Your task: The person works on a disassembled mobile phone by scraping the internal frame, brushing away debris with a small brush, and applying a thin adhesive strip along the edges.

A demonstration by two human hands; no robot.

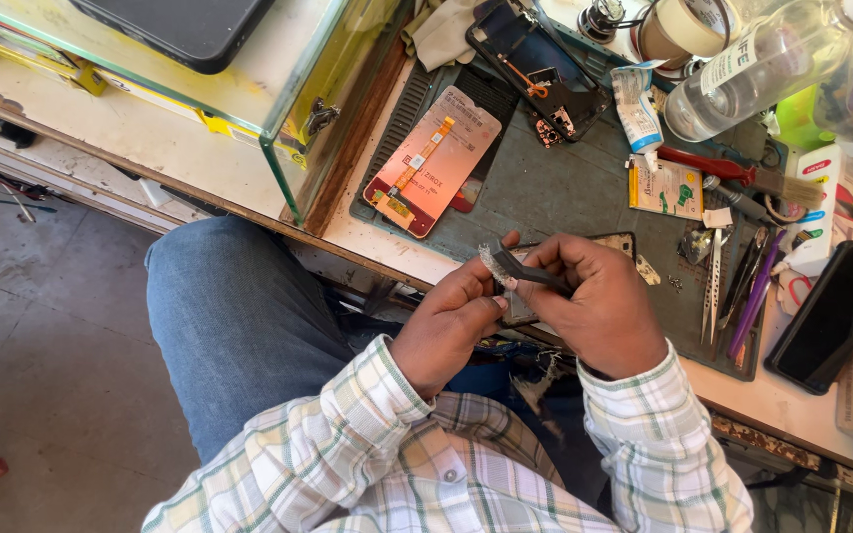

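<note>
The mat is the landmark. At its near edge the left hand and right hand press together, hiding most of a small part; the right pinches dark tweezers, the left a grey scrap. A pink screen lies on the mat's left. The clear bottle, white-labelled, is cut off beyond the mat. A yellow packet lies mid-mat.

Plaid shirt sleeve green-white; jeans blue; work mat grey-green; brush handle red.
</note>
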